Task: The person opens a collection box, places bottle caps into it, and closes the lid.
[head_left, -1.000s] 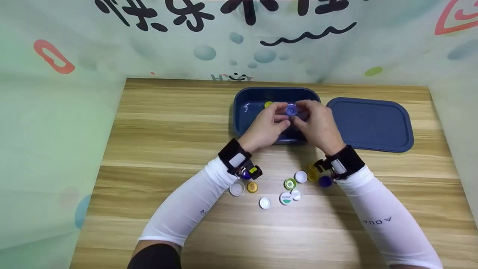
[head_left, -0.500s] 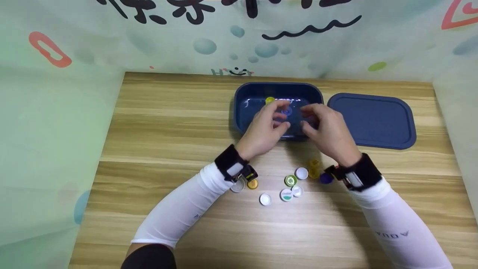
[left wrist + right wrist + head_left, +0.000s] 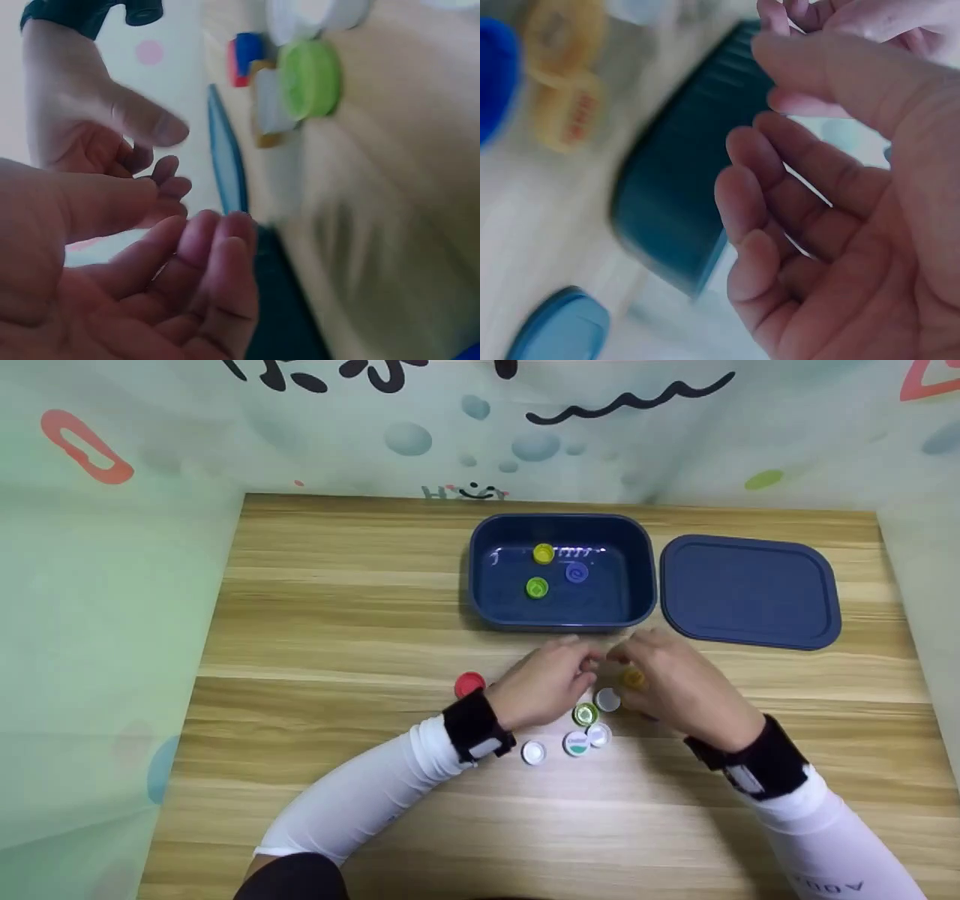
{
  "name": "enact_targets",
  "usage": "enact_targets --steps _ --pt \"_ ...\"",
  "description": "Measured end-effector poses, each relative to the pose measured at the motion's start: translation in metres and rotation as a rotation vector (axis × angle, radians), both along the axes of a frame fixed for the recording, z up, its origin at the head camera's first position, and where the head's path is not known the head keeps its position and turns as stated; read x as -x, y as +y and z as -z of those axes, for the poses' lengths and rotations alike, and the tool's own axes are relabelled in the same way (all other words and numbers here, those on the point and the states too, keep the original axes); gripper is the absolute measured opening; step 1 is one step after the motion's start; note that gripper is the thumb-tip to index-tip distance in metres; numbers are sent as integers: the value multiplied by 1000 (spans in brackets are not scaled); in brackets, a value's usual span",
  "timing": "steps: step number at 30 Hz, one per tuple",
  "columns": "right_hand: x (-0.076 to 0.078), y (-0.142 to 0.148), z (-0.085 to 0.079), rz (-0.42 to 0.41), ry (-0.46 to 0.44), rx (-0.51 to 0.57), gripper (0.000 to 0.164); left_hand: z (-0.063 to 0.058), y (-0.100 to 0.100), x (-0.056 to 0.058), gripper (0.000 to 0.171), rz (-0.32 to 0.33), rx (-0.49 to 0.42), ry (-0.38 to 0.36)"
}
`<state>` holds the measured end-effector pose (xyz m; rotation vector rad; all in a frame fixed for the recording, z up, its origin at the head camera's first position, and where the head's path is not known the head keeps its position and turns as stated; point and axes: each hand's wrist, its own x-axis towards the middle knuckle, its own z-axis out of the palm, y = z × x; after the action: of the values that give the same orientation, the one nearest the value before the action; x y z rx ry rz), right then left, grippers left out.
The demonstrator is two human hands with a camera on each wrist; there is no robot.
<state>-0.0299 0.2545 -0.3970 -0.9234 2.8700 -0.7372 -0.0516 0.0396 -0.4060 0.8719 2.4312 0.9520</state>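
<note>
My left hand (image 3: 544, 679) hovers over the table just in front of the blue box (image 3: 615, 600), fingers loosely bent and holding nothing. Close by on its right, my right hand (image 3: 682, 682) is likewise without anything in its relaxed fingers, as the right wrist view confirms. Beneath and beside the hands lie bottle caps: a green cap (image 3: 586, 714), a white cap (image 3: 608, 700) and a partly covered yellow cap (image 3: 634, 677). Inside the box rest a yellow cap (image 3: 544, 553), a purple cap (image 3: 577, 573) and a light green cap (image 3: 537, 588).
A flat blue lid (image 3: 750, 592) lies right of the box. A red cap (image 3: 470, 685) sits left of my left hand. Nearer the front are a white cap with print (image 3: 577, 743) and a plain white cap (image 3: 533, 752). A printed cloth (image 3: 337, 457) hangs behind the table.
The purple cap, held between both hands a second ago, was let go and now lies in the box. Both hands have drawn back from the box to above the loose caps.
</note>
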Motion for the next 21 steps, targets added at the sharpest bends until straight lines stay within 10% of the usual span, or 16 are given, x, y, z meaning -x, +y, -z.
enact_targets --steps 9,21 --pt "-18 4 30 3 45 -82 34 16 9 -11 30 85 186 77" --pt "-20 4 37 32 42 -30 27 21 11 -13 26 102 169 70"
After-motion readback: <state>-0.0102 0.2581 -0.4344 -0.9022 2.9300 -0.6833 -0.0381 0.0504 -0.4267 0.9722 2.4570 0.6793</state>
